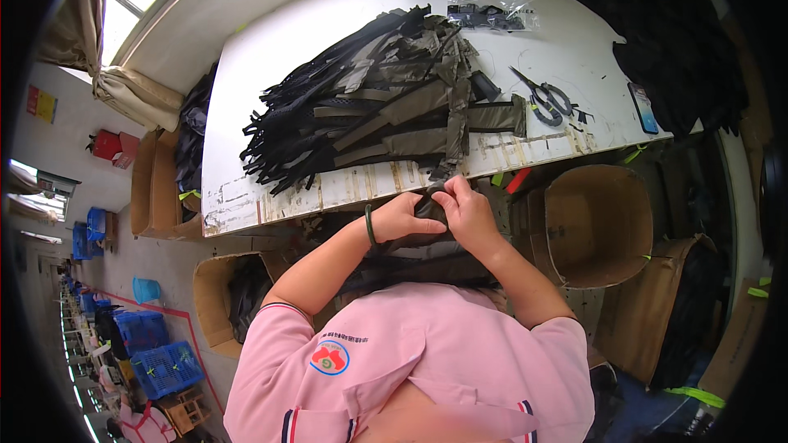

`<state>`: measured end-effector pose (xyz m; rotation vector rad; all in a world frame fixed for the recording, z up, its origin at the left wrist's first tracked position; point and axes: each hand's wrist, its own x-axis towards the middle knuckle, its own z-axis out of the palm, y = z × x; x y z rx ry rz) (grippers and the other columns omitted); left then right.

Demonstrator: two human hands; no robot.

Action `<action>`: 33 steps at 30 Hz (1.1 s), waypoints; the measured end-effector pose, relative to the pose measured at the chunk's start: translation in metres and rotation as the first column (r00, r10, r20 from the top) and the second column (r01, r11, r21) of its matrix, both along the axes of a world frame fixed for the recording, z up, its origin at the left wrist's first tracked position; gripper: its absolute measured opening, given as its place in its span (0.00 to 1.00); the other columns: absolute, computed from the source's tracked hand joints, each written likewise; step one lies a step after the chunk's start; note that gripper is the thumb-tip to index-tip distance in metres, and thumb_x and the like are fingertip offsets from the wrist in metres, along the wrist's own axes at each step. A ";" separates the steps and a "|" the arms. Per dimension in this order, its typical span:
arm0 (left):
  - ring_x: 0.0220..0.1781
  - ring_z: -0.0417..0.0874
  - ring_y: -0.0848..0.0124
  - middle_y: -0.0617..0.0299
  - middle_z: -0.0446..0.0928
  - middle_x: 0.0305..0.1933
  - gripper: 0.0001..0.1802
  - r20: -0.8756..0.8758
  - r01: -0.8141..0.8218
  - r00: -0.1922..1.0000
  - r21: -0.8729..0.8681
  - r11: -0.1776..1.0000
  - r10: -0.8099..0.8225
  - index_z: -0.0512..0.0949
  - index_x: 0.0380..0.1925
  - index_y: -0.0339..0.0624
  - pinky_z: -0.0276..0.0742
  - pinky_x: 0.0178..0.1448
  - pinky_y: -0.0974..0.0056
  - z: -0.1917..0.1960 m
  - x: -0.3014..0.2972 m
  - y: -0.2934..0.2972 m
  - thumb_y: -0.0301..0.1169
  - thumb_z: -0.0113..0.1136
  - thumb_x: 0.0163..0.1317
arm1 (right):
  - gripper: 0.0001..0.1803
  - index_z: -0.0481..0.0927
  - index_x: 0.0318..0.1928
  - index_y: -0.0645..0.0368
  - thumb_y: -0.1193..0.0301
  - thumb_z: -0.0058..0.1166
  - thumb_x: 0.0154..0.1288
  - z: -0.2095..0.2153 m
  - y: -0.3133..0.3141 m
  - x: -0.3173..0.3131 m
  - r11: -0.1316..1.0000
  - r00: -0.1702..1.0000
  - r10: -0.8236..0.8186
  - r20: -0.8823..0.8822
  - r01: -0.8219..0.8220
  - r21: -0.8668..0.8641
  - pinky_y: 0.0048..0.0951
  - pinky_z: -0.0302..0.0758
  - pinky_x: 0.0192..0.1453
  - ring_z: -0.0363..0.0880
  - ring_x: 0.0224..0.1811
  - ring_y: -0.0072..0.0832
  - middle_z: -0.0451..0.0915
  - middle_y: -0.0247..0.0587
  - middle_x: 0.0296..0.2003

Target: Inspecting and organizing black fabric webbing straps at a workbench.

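Note:
At the table's near edge, both my hands are closed on a dark fabric strap (430, 208). My left hand (397, 218), with a dark green bangle on its wrist, grips it from the left. My right hand (466, 210) pinches it from the right, thumb and forefinger close together. Part of the strap is hidden by my fingers and hangs toward my lap. Just beyond my hands, a large pile of black and olive-brown fabric straps (386, 107) lies on the white table (254, 57), some of them with mesh faces.
Black-handled scissors (548, 102) and a phone (643, 108) lie at the right of the table. Behind them are a clear plastic bag of black parts (491, 2) and heaped black fabric (681, 41). Cardboard boxes (603, 226) stand below the table on both sides.

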<state>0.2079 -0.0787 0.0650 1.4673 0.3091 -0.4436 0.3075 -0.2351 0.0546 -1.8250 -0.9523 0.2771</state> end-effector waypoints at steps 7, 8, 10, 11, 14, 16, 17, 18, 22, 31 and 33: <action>0.32 0.73 0.78 0.61 0.78 0.25 0.22 -0.195 0.494 0.869 0.308 0.813 -0.454 0.80 0.37 0.32 0.72 0.39 0.66 0.009 -0.066 0.056 0.44 0.67 0.60 | 0.10 0.66 0.36 0.61 0.70 0.53 0.69 -0.018 -0.066 0.024 0.962 0.961 -0.268 0.066 0.271 -0.039 0.40 0.67 0.25 0.69 0.20 0.50 0.71 0.53 0.19; 0.31 0.74 0.77 0.60 0.78 0.25 0.22 -0.275 0.617 0.786 0.299 0.728 -0.553 0.80 0.37 0.33 0.72 0.39 0.65 0.011 -0.070 0.062 0.45 0.67 0.60 | 0.11 0.67 0.37 0.61 0.68 0.53 0.69 -0.027 -0.076 0.017 0.958 0.960 -0.263 0.094 0.272 -0.094 0.43 0.67 0.25 0.72 0.22 0.54 0.72 0.54 0.20; 0.32 0.78 0.70 0.57 0.79 0.27 0.21 -0.326 0.747 0.659 0.388 0.540 -0.678 0.80 0.35 0.35 0.74 0.40 0.63 0.014 -0.067 0.063 0.45 0.68 0.59 | 0.12 0.67 0.38 0.59 0.65 0.52 0.69 -0.049 -0.092 0.000 0.929 0.967 -0.221 0.127 0.248 -0.273 0.50 0.68 0.26 0.76 0.27 0.58 0.75 0.57 0.22; 0.33 0.79 0.66 0.55 0.79 0.30 0.20 -0.319 0.666 0.723 0.557 0.496 -0.613 0.80 0.36 0.36 0.75 0.41 0.61 0.024 -0.053 0.059 0.45 0.68 0.58 | 0.13 0.67 0.39 0.58 0.62 0.51 0.69 -0.068 -0.101 -0.008 0.894 0.975 -0.185 0.124 0.220 -0.390 0.54 0.69 0.28 0.77 0.27 0.58 0.77 0.56 0.22; 0.39 0.80 0.57 0.54 0.77 0.37 0.18 0.243 -0.060 0.914 0.873 0.483 -0.325 0.79 0.39 0.41 0.76 0.44 0.57 0.019 -0.005 0.069 0.42 0.67 0.57 | 0.15 0.67 0.40 0.57 0.59 0.49 0.70 -0.102 -0.112 -0.028 0.805 0.968 -0.155 0.195 0.238 -0.544 0.53 0.71 0.28 0.79 0.26 0.54 0.79 0.53 0.22; 0.45 0.76 0.54 0.54 0.75 0.41 0.20 0.570 -0.497 0.780 0.815 0.297 -0.258 0.77 0.44 0.43 0.73 0.48 0.55 0.020 0.046 0.079 0.41 0.67 0.56 | 0.15 0.67 0.40 0.57 0.58 0.51 0.69 -0.098 -0.111 -0.025 0.831 0.967 -0.177 0.185 0.247 -0.498 0.51 0.71 0.29 0.79 0.26 0.53 0.79 0.51 0.22; 0.47 0.74 0.54 0.56 0.73 0.44 0.22 0.622 -0.600 0.748 0.783 0.162 -0.231 0.77 0.47 0.45 0.71 0.50 0.55 0.019 0.071 0.083 0.41 0.67 0.55 | 0.17 0.67 0.41 0.56 0.57 0.52 0.68 -0.093 -0.111 -0.025 0.853 0.965 -0.200 0.169 0.257 -0.454 0.50 0.72 0.29 0.80 0.26 0.51 0.79 0.49 0.22; 0.50 0.73 0.55 0.56 0.72 0.45 0.22 0.616 -0.619 0.757 0.783 0.063 -0.215 0.77 0.49 0.47 0.69 0.52 0.55 0.015 0.093 0.088 0.41 0.67 0.55 | 0.17 0.67 0.41 0.56 0.57 0.52 0.68 -0.084 -0.109 -0.022 0.854 0.963 -0.202 0.176 0.261 -0.449 0.50 0.72 0.29 0.80 0.26 0.51 0.79 0.49 0.22; 0.49 0.72 0.56 0.57 0.73 0.43 0.19 0.524 -0.542 0.829 0.839 -0.046 -0.194 0.77 0.41 0.46 0.69 0.50 0.55 -0.004 0.132 0.105 0.38 0.71 0.50 | 0.19 0.69 0.44 0.57 0.58 0.60 0.63 -0.049 -0.100 0.002 0.886 0.964 -0.259 0.052 0.259 -0.385 0.43 0.74 0.31 0.78 0.26 0.43 0.77 0.43 0.25; 0.33 0.75 0.70 0.59 0.74 0.33 0.12 0.426 -0.265 0.905 0.580 0.770 -0.010 0.70 0.36 0.37 0.71 0.37 0.66 0.042 0.077 0.035 0.19 0.60 0.52 | 0.31 0.68 0.52 0.60 0.59 0.68 0.55 0.024 -0.027 0.046 0.936 0.837 -0.341 0.427 0.263 0.232 0.44 0.66 0.59 0.71 0.54 0.47 0.72 0.50 0.53; 0.33 0.73 0.78 0.65 0.73 0.31 0.18 0.495 -0.188 0.869 0.367 0.911 -0.020 0.70 0.45 0.38 0.70 0.37 0.70 0.027 0.057 0.026 0.17 0.56 0.53 | 0.30 0.67 0.54 0.59 0.61 0.67 0.56 0.036 -0.004 0.046 0.949 0.839 -0.301 0.453 0.216 0.230 0.44 0.70 0.55 0.73 0.53 0.48 0.73 0.50 0.52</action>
